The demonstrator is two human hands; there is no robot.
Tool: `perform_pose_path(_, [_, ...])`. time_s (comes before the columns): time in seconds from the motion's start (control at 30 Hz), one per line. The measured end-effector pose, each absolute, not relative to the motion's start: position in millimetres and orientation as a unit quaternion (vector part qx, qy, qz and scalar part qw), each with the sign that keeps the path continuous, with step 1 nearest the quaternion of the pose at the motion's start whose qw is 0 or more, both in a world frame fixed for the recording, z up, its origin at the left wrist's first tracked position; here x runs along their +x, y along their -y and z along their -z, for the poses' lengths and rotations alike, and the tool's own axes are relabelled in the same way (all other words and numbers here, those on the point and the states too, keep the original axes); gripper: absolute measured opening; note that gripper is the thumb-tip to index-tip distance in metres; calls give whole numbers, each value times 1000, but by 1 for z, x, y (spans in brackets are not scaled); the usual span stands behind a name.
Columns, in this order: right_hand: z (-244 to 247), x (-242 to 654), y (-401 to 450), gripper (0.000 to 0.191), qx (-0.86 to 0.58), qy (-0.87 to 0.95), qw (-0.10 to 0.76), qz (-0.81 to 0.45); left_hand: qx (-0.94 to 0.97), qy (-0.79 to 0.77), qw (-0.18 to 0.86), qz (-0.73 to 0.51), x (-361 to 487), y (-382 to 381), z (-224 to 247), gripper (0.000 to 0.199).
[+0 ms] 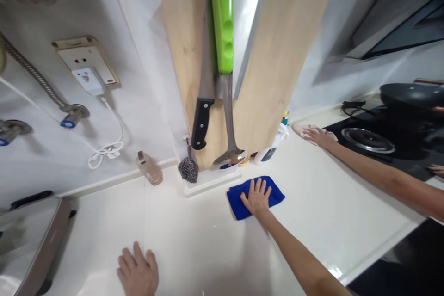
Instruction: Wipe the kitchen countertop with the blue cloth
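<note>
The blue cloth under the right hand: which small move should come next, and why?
Probably slide the blue cloth a little left along the white counter: the right hand lies flat on the cloth, and another person's hand is on a pale cloth to the right.

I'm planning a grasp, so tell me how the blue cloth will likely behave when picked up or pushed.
The blue cloth looks thin and soft, so it would probably droop when lifted and feel light unless damp. Pushed under the spread right hand, it may slide, since the countertop looks smooth.
</note>
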State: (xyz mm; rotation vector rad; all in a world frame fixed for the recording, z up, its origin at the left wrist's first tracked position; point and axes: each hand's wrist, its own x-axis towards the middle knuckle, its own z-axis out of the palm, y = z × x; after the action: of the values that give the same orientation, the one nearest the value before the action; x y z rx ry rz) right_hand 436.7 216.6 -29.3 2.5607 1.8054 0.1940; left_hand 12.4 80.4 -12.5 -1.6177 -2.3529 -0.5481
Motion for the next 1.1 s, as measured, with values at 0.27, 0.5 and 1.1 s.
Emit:
perform_pose_path(0.27, [15,284,-197,85,748,-662,-44,4,-534,819,114,176,14,-78,17,61])
perform_pose_path(0.5, [1,220,-142,89,472,-868,-82,129,-515,834,98,169,11,-74,19,61])
perform_pose_path(1.1, [13,436,-7,75,503,-855,-102,75,-526,829,27,190,-2,-73,14,67])
